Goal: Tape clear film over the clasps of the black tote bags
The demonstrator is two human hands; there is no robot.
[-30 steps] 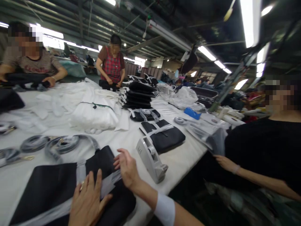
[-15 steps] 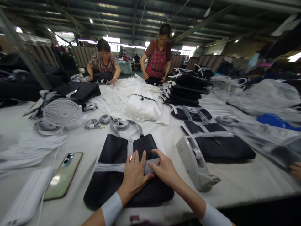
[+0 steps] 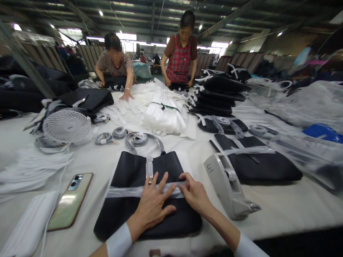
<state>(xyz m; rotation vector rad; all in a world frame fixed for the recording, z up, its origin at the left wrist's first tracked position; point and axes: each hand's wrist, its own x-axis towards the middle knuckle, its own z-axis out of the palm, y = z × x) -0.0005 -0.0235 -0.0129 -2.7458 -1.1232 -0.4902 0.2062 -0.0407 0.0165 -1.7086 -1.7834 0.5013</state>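
A flat black bag [image 3: 134,171] lies on the white table in front of me, with a translucent wrapping band [image 3: 123,191] across its middle and another down from its grey strap [image 3: 142,138]. My left hand [image 3: 152,205] lies flat on the bag over the band, fingers spread. My right hand [image 3: 195,194] is beside it, its fingertips pinching the band's right end. A grey tape dispenser [image 3: 225,184] stands just right of my right hand.
A phone [image 3: 71,200] and white foam sheets [image 3: 24,228] lie at left, near a small white fan [image 3: 66,125]. More wrapped black bags [image 3: 257,162] and a stack [image 3: 217,96] sit at right. Two people [image 3: 179,53] work at the far side by white padding [image 3: 163,114].
The view swung left from the person at my right to the bag. My hands came together on the band; my left hand now lies flatter and my right pinches the band's end.
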